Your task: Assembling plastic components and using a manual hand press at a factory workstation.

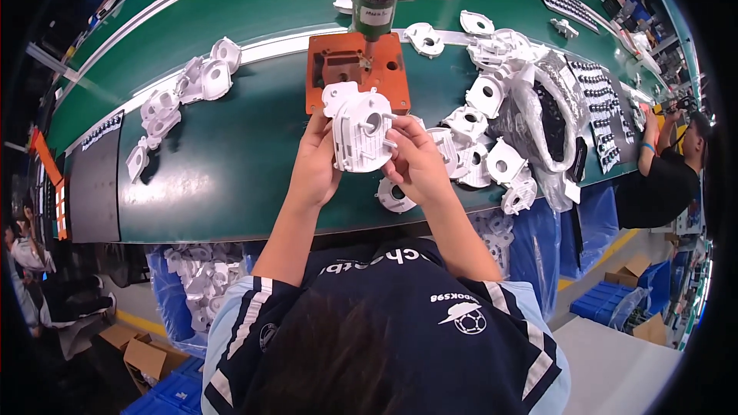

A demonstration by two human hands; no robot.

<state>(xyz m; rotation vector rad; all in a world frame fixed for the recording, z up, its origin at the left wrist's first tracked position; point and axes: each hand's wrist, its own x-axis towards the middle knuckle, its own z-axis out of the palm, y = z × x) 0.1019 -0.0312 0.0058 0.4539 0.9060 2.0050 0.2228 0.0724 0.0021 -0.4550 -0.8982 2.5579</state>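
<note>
A white plastic housing [355, 144] with a round hole and thin posts is held up in front of my chest. Its left side is gripped by my left hand [317, 161]. My right hand [421, 161] closes its fingers on the right side, close to the posts. Just beyond the housing lies an orange fixture block [396, 96] on the green bench [231, 184]. Over that block stands a green press [377, 11], its lower tip pointing down. One more white housing [393, 196] rests on the bench below my right hand.
White housings lie in a row [161, 111] at left and a pile [469, 123] at right. A plastic bag of black parts [550, 123] sits beside the pile, near a tray of small parts [600, 107]. A lined blue bin [173, 307] stands under the bench. Another person [665, 177] works at far right.
</note>
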